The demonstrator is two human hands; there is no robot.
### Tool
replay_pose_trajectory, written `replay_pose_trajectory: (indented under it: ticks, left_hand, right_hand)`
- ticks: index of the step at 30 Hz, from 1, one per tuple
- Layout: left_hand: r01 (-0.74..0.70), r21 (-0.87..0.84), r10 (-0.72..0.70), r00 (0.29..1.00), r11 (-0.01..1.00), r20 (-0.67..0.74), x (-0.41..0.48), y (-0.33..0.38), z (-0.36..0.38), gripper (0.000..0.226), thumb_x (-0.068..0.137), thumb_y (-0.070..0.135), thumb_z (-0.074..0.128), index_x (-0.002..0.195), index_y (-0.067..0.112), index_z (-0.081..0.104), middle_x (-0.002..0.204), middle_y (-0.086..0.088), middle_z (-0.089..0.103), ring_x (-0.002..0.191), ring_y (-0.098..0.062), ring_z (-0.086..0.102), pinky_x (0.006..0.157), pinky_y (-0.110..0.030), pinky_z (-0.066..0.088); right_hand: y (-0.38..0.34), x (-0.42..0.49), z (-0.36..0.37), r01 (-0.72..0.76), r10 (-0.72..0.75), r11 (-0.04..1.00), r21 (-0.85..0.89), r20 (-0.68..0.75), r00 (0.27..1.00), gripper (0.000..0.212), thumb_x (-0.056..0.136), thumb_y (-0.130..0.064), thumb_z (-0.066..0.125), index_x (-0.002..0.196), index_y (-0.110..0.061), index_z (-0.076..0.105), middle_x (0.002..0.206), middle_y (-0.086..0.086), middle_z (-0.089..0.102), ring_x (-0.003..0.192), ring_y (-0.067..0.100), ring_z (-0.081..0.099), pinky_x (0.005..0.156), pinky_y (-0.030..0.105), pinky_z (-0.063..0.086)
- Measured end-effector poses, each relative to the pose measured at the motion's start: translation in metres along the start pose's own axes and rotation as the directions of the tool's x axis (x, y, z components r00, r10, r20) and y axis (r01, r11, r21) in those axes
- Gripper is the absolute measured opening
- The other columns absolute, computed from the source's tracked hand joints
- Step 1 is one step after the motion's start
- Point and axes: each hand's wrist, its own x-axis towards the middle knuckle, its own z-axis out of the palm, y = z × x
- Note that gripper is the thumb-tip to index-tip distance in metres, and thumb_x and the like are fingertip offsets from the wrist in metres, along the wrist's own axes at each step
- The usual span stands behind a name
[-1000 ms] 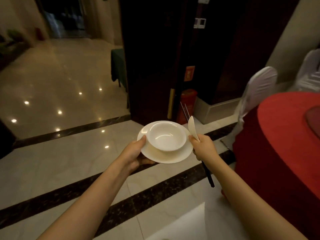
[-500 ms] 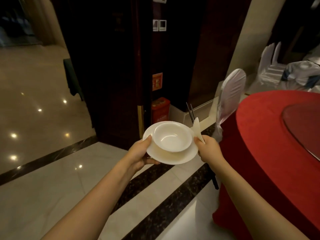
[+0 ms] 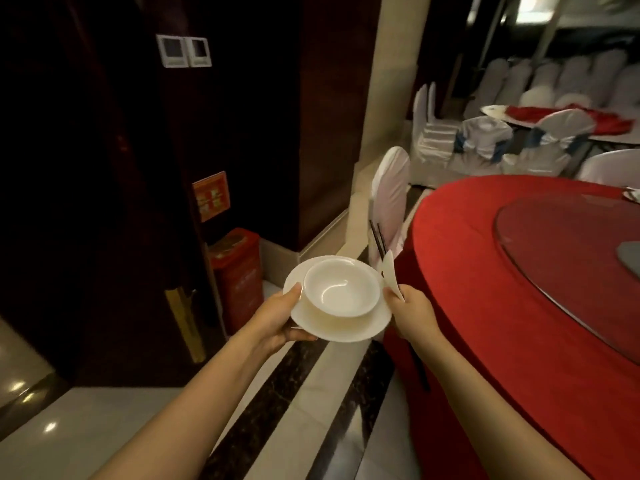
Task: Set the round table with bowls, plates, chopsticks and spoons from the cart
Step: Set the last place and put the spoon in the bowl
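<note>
- Your left hand (image 3: 277,315) is closed on the near-left rim of the white plate (image 3: 349,329), thumb on top at the rim and the other fingers underneath.
- A white bowl (image 3: 341,289) sits upright on that plate, a little towards its far side; the thumb tip lies just beside the bowl's wall, and you cannot tell whether it touches it.
- Your right hand (image 3: 414,315) is curled into a closed grip around a white spoon (image 3: 390,277) and a pair of dark chopsticks (image 3: 378,239) together.
- The spoon's blade stands up out of the fist, just beside the plate's right rim.
- The chopstick tips stick up past the spoon, and their other ends hang down below the wrist, dark against the cloth.
- Plate, bowl, spoon and chopsticks are all held in the air over the tiled floor (image 3: 104,434), just off the left edge of the worktop (image 3: 485,271).
- The worktop is round and draped in a red cloth, with a glass turntable (image 3: 554,233) at its middle.
- A white-covered chair (image 3: 389,195) stands against the worktop's far-left edge.
- One place setting (image 3: 633,195) shows at the worktop's far edge, cut off by the picture's right side.
- A red box (image 3: 239,268) stands on the floor by the dark wall panel to the left of the plate.
</note>
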Motion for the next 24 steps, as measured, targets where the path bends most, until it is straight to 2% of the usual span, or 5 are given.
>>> replay_pose_trajectory:
  ticks: [6, 12, 18, 20, 24]
  left_hand:
    - [0.078, 0.062, -0.087, 0.984, 0.995, 0.157, 0.115, 0.042, 0.027, 0.045, 0.095, 0.04, 0.047, 0.129, 0.012, 0.05, 0.085, -0.011, 0.066, 0.062, -0.019, 0.07, 0.043, -0.03, 0.055]
    - [0.092, 0.113, -0.121, 0.95, 0.989, 0.287, 0.23, 0.068, 0.074, 0.046, 0.095, 0.041, 0.047, 0.131, 0.012, 0.051, 0.093, -0.013, 0.066, 0.078, -0.025, 0.067, 0.045, -0.03, 0.055]
    - [0.128, 0.182, -0.185, 0.92, 0.975, 0.347, 0.352, 0.083, 0.13, 0.044, 0.093, 0.043, 0.05, 0.13, 0.019, 0.05, 0.109, -0.015, 0.065, 0.095, -0.031, 0.066, 0.057, -0.04, 0.059]
    - [0.137, 0.21, -0.209, 0.906, 0.968, 0.368, 0.39, 0.091, 0.148, 0.045, 0.092, 0.044, 0.052, 0.13, 0.019, 0.05, 0.113, -0.017, 0.065, 0.097, -0.033, 0.067, 0.06, -0.042, 0.058]
    - [0.121, 0.287, -0.235, 0.884, 0.95, 0.405, 0.459, 0.109, 0.181, 0.044, 0.091, 0.044, 0.053, 0.126, 0.019, 0.053, 0.11, -0.016, 0.067, 0.097, -0.033, 0.067, 0.064, -0.044, 0.059]
  right_hand:
    - [0.005, 0.09, -0.012, -0.096, 0.099, 0.995, 0.023, -0.156, 0.983, 0.031, 0.092, -0.021, 0.046, 0.064, -0.01, 0.04, 0.057, 0.001, 0.039, 0.056, 0.02, 0.035, 0.055, 0.033, 0.03]
    - [0.026, 0.184, -0.038, -0.128, 0.125, 0.992, 0.005, -0.278, 0.953, 0.038, 0.092, -0.015, 0.048, 0.055, -0.015, 0.039, 0.054, -0.002, 0.041, 0.052, 0.015, 0.035, 0.056, 0.03, 0.029]
    - [0.06, 0.289, -0.066, -0.153, 0.159, 0.987, 0.048, -0.365, 0.917, 0.037, 0.09, -0.013, 0.049, 0.055, -0.015, 0.038, 0.053, 0.001, 0.041, 0.052, 0.017, 0.035, 0.054, 0.029, 0.027]
    - [0.068, 0.322, -0.075, -0.171, 0.179, 0.984, 0.055, -0.389, 0.904, 0.036, 0.09, -0.015, 0.049, 0.056, -0.014, 0.038, 0.054, 0.001, 0.042, 0.054, 0.018, 0.035, 0.054, 0.028, 0.028]
    - [0.078, 0.378, -0.089, -0.212, 0.231, 0.973, 0.092, -0.435, 0.87, 0.033, 0.091, -0.018, 0.05, 0.06, -0.012, 0.041, 0.058, 0.001, 0.044, 0.055, 0.016, 0.036, 0.051, 0.028, 0.027]
